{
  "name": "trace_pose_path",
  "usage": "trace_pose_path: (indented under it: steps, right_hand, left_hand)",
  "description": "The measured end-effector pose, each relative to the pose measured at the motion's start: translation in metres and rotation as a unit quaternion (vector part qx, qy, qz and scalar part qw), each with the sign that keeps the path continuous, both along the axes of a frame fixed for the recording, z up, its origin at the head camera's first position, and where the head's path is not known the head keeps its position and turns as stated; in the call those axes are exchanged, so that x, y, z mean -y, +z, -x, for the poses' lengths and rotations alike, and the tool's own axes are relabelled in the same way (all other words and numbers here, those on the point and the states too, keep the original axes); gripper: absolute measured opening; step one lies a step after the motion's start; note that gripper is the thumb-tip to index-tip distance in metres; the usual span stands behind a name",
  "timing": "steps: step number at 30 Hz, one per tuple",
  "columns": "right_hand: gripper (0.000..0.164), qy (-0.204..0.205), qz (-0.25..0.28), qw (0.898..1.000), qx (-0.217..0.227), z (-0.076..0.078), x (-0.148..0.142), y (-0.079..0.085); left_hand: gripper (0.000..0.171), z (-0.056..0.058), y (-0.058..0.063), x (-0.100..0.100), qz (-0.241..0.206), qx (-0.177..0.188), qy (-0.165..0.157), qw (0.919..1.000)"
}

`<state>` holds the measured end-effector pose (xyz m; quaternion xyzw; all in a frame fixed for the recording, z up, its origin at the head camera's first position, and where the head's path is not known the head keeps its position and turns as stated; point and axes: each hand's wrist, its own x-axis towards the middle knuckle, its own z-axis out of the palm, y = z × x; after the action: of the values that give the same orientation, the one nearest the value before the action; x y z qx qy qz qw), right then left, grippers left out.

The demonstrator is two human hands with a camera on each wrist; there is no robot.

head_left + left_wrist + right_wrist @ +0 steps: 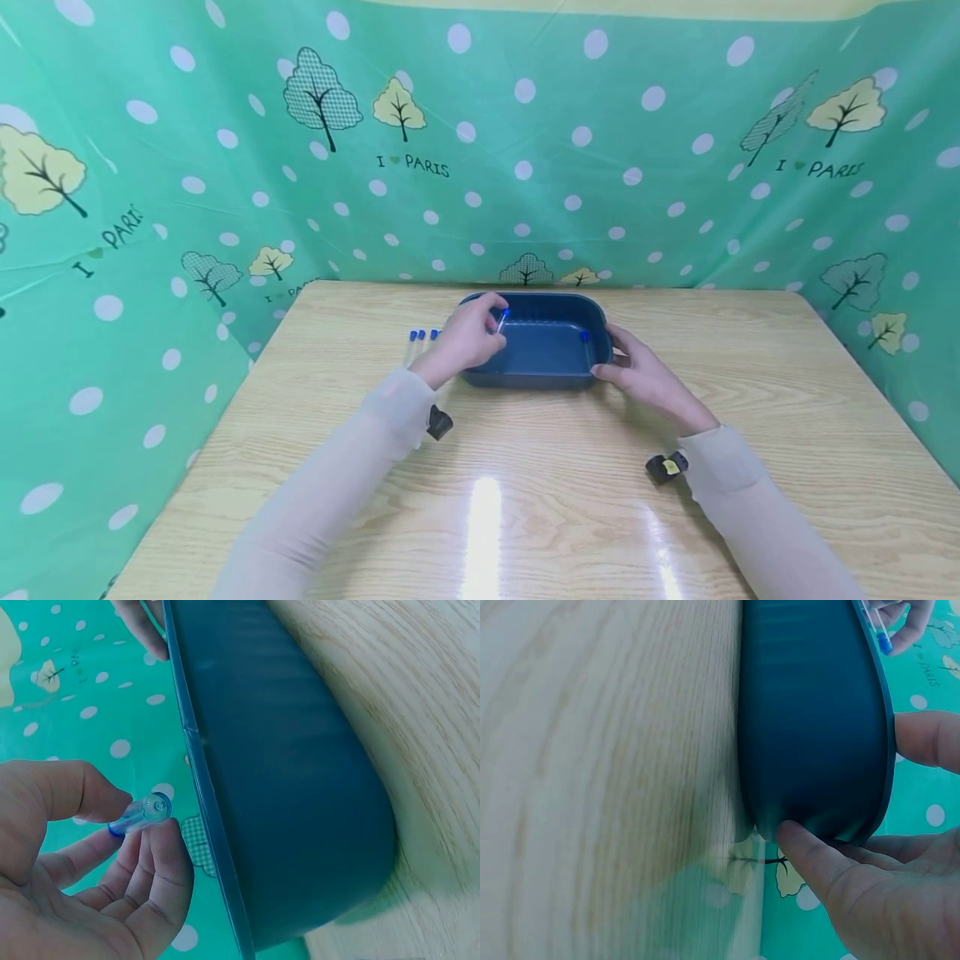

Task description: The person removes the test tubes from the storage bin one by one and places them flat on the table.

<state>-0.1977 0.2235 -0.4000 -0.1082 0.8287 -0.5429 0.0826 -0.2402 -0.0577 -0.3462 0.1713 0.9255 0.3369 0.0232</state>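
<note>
A dark blue plastic bin (536,382), rectangular with rounded corners, stands on the table. My left hand (468,333) is over its left end and pinches a slim clear tube (146,813) with a blue cap between thumb and fingers. In the head view that tube tilts, its cap up. One more blue-capped tube (586,340) lies inside the bin near the right wall. My right hand (637,367) grips the bin's right end; in the right wrist view one digit touches the rim and another fingertip presses the outer wall (810,735).
Several blue-capped tubes (422,335) lie side by side left of the bin, partly hidden by my left hand. The wooden table (555,467) reaches back to a green dotted curtain (525,167). Each wrist carries a small black camera (439,422).
</note>
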Motion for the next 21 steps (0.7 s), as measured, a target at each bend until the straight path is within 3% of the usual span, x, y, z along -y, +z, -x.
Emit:
trace_pose_path:
  steps: [21]
  right_hand:
    - [0.079, -0.011, -0.015, 1.0, -0.001, 0.002, 0.0, -0.004]
  left_hand:
    - [0.054, 0.0, -0.002, 0.024, -0.001, -0.001, 0.008, 1.0]
